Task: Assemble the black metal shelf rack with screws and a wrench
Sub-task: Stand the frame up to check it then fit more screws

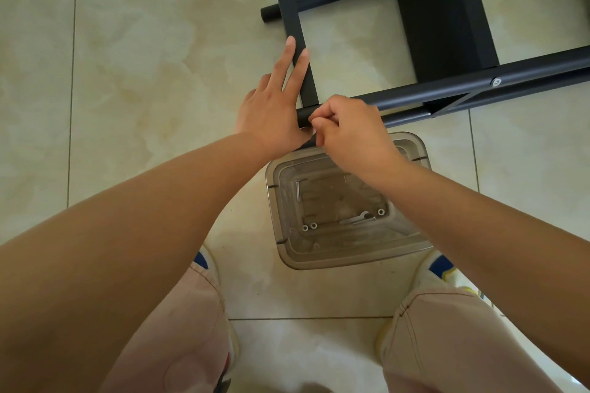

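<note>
Knees: two knees (178, 338) in pale trousers at 6 o'clock, shoes beside them on the floor (127, 57).
Rack: black rack (443, 9) lies on the floor at 1 o'clock; a flat bar (289, 0) runs down to meet a round tube (479, 81) at centre.
Left hand: left hand (274, 112) rests on the joint, fingers straight and slightly spread along the flat bar.
Right hand: right hand (348, 131) at the tube's end, fingers curled and pinching something small there; what it is I cannot tell.
Screw: one screw head (496, 82) shows in the tube at 3 o'clock.
Box: clear box (277, 217) between the feet, just below the hands.
Box contents: wrench (354, 219), long screw (297, 191), several washers (309, 226).
</note>
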